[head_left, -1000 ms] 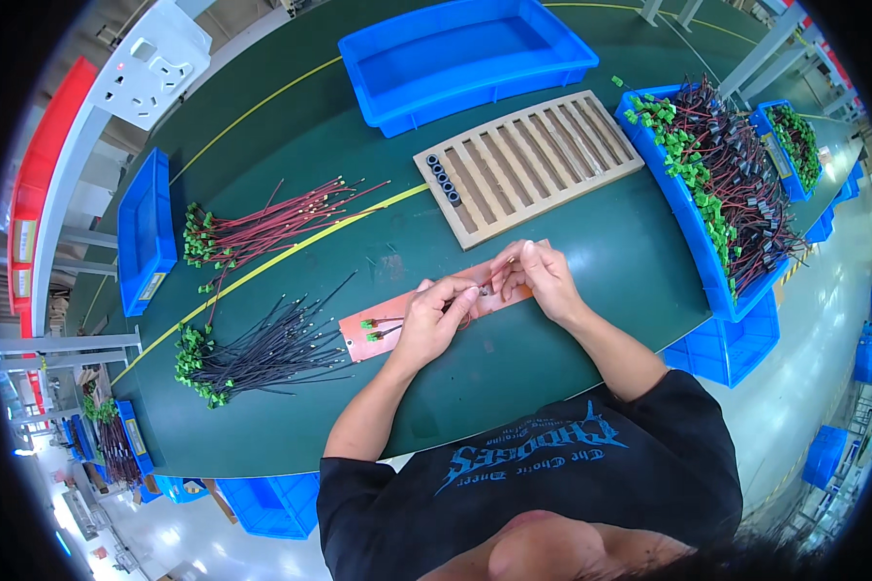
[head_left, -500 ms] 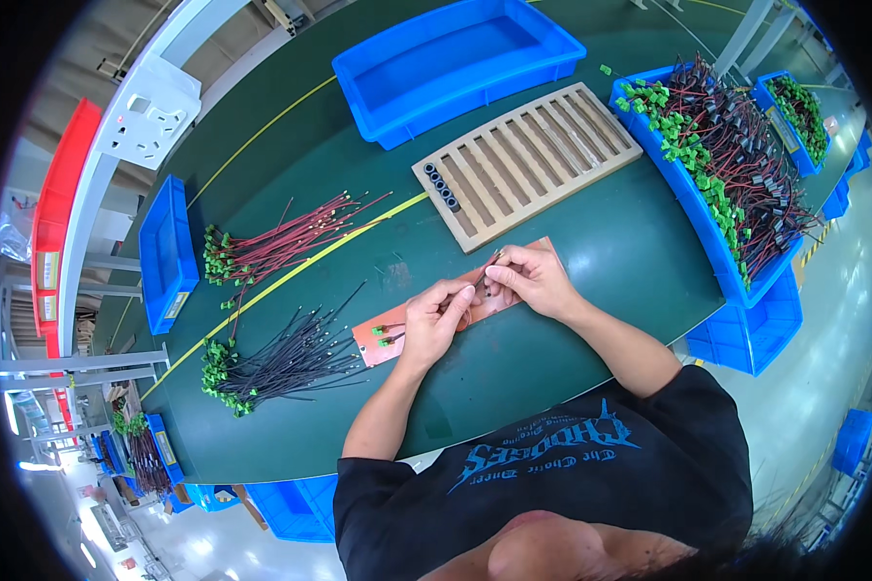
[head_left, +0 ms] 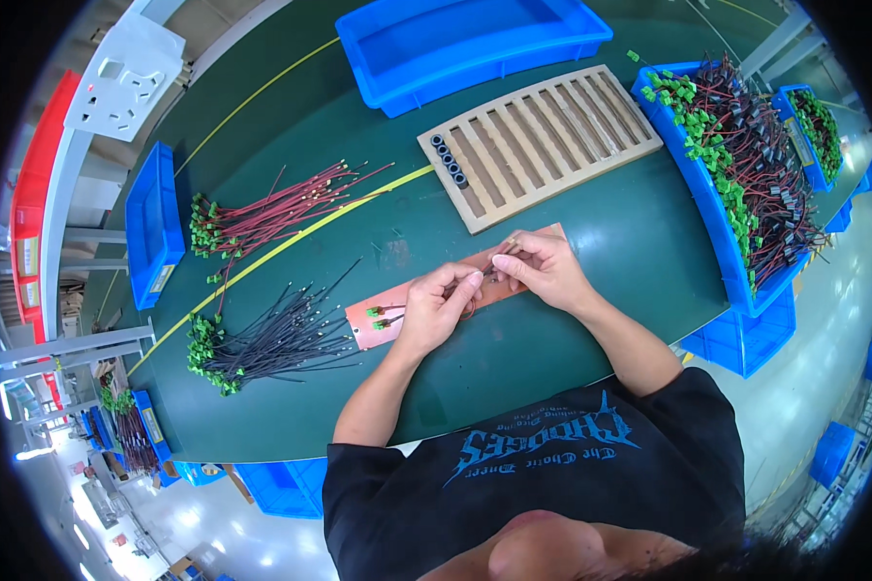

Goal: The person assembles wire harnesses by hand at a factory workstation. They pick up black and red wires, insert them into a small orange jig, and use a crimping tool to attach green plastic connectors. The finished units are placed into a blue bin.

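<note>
My left hand [head_left: 441,305] is closed in a pinch over an orange strip-like board [head_left: 358,334]. My right hand [head_left: 545,271] pinches just beside it, fingertips nearly meeting. Both appear to have thin dark wire ends between their fingers, though the exact contact is partly hidden. Two small green connectors [head_left: 378,324] with wires leading under my left hand lie on the board's left end. Left of the board is a fan of black wires [head_left: 286,339] with green connectors, and beyond it a bundle of red wires [head_left: 286,215], also green-tipped.
A slotted wooden rack [head_left: 552,189] with several black rings [head_left: 449,160] lies beyond my hands. Behind it stands a blue tray [head_left: 436,94]. A blue bin [head_left: 700,184] at right is heaped with wired parts. At far left are a small blue bin [head_left: 155,228] and a socket panel [head_left: 126,77].
The view has shifted slightly, so the table items sit a little differently. My hands stay together over the board; the right fingers have changed their pose slightly around the wire ends.
</note>
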The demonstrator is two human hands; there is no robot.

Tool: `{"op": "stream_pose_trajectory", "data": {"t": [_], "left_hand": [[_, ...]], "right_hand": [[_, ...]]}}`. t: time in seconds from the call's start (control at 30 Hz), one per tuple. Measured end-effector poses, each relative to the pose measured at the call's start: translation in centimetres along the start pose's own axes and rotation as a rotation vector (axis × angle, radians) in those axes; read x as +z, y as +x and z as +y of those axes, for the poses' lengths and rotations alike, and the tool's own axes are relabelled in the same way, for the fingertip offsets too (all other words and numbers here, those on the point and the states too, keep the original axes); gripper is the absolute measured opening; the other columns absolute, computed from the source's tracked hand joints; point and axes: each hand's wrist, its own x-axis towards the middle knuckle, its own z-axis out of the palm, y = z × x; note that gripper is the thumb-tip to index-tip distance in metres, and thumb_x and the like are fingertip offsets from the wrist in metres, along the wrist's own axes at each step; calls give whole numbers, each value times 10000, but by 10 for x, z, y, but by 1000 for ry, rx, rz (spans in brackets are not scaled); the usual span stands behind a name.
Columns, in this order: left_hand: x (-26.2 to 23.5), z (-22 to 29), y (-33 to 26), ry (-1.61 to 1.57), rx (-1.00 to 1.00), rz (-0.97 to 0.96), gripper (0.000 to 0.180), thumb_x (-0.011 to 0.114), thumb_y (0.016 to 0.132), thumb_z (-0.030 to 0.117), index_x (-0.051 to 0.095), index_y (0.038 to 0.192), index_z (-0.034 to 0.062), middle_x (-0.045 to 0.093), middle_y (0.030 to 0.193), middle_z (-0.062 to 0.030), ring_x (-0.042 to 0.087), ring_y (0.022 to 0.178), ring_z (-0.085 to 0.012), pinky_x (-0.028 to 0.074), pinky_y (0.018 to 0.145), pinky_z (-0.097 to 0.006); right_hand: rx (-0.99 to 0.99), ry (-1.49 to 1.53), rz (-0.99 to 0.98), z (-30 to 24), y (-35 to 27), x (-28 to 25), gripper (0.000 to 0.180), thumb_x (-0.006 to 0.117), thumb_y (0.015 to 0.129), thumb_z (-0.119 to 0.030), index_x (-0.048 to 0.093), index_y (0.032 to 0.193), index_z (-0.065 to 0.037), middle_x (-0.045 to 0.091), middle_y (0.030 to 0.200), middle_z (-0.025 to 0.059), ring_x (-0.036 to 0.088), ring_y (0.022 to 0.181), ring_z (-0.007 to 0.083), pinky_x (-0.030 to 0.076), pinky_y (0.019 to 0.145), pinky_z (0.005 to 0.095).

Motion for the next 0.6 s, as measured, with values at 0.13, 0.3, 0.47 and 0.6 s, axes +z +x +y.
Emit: {"op": "stream_pose_trajectory", "data": {"t": [0.13,0.3,0.47,0.6], "left_hand": [[-3,3,1,61,-7,-30,159,638,1066,125,719,1105,-7,719,843,-35,646,712,-89,535,642,-245],[-6,16,1,-160,72,172,169,598,1083,102,724,1114,-8,729,1059,-86,680,949,-134,547,822,-270],[-21,30,-24,675,572,121,406,933,687,148,693,992,30,680,1078,-108,646,1011,-312,523,840,-411],[-8,20,-24,878,568,98,322,920,707,133,685,901,27,691,1067,-99,648,994,-300,532,833,-413]], "right_hand": [[28,-97,-21,2,1,0,196,704,1033,-171,706,983,18,721,822,28,675,785,69,558,699,246],[29,-232,64,5,-3,2,228,718,1024,-210,713,984,14,706,773,15,629,706,46,531,637,241],[47,-281,125,-1,-11,4,219,723,1012,-205,704,941,1,702,750,51,619,630,89,530,726,278],[-297,-665,157,8,-11,2,191,748,958,-184,685,876,-24,701,754,102,645,647,233,465,887,390]]}}
